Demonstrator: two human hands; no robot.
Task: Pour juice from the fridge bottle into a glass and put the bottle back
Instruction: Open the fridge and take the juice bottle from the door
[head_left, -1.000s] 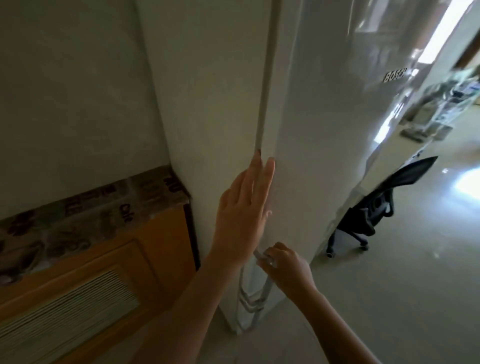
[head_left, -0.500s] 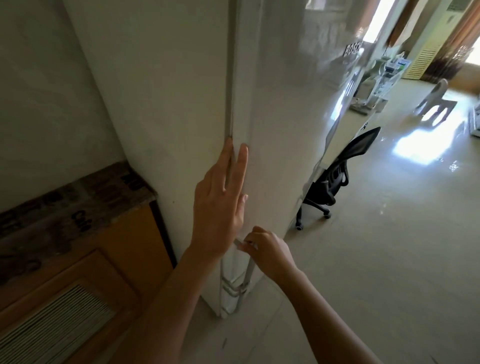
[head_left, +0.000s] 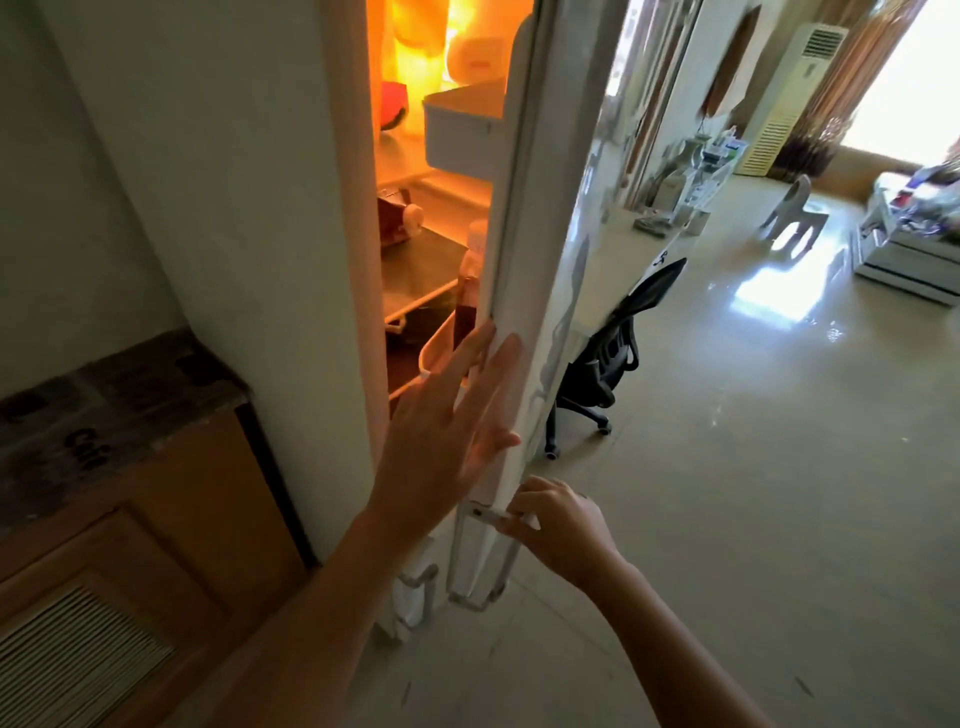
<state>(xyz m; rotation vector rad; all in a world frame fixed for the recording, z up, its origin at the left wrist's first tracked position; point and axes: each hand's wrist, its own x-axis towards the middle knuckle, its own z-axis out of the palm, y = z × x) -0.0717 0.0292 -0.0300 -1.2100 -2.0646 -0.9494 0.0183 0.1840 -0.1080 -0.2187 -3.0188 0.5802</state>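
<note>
The white fridge (head_left: 249, 218) stands in front of me with its door (head_left: 540, 270) swung partly open, and the inside glows orange. A bottle of dark juice (head_left: 467, 296) with a pale cap stands in the lower door shelf, just above my fingers. My left hand (head_left: 447, 436) is flat, fingers spread, against the inner edge of the door. My right hand (head_left: 556, 525) is closed around the door handle (head_left: 488, 517) low on the door's edge. No glass is in view.
Inside the fridge are a white door bin (head_left: 462, 135), a small carton (head_left: 397, 221) on a shelf and lit containers above. A wooden cabinet (head_left: 130, 499) stands at the left. A black office chair (head_left: 608, 364) sits behind the door, with tiled floor to the right.
The fridge door was shut and has swung open towards the right, showing the lit inside. My right hand has stayed on the handle and my left hand has followed the door's edge.
</note>
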